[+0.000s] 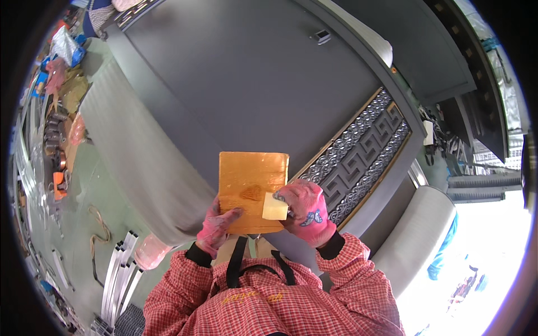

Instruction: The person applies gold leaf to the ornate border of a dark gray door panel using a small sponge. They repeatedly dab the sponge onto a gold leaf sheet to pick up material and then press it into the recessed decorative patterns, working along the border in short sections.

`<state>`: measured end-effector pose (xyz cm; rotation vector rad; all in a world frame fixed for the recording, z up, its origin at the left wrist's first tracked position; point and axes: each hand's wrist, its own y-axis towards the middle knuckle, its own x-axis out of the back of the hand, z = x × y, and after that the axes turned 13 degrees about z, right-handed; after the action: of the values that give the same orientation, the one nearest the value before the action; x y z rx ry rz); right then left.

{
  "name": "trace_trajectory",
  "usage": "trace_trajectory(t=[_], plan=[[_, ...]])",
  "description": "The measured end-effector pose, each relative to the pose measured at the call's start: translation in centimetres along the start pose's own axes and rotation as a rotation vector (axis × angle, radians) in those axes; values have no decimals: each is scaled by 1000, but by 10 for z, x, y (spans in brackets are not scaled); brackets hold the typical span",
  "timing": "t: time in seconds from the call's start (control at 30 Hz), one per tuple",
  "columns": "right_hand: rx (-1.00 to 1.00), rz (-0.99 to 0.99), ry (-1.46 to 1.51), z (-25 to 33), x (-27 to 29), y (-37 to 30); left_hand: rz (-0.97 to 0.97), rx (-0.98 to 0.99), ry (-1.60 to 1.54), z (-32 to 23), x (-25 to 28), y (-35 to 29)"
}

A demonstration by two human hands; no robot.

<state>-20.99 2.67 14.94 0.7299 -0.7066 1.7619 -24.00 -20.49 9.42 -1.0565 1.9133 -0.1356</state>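
Close in front of my body, my left hand (pixel 216 228), in a pink glove, grips the lower left edge of a gold-coloured square board (pixel 252 171), with the thumb lying on its face. A darker smudge marks the middle of the board. My right hand (pixel 308 210), gloved in pink too, is closed on a pale yellow square pad (pixel 274 207) over the board's lower right part. Whether the pad presses on the board or sits just above it, I cannot tell. The right fingertips are partly hidden behind the pad.
A large dark grey door panel (pixel 246 73) with a patterned black-and-gold strip (pixel 364 157) lies ahead, bearing a small device (pixel 321 37). Rolls of foam sheet (pixel 134 134) flank it. Metal profiles (pixel 119 280) and a cord (pixel 101 229) are on the green floor at left.
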Motion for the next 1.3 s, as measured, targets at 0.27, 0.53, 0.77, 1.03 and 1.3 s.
trace_trajectory(t=[0.27,0.53,0.77,1.03,1.3], plan=[[-480,-699,846,-134,-36,-25,-105,-70,47,-18,18,5],[-509,-867,904,-253,-54,-11,-150,-59,61,-27,21,14],[-770,-733,528,-264,-65,-6,-171,-61,61,-26,20,24],[-888,-740,651,-224,-46,-4,-145,-67,50,-26,18,27],[-880,-651,297,-234,-83,-13,-163,-87,82,-24,17,27]])
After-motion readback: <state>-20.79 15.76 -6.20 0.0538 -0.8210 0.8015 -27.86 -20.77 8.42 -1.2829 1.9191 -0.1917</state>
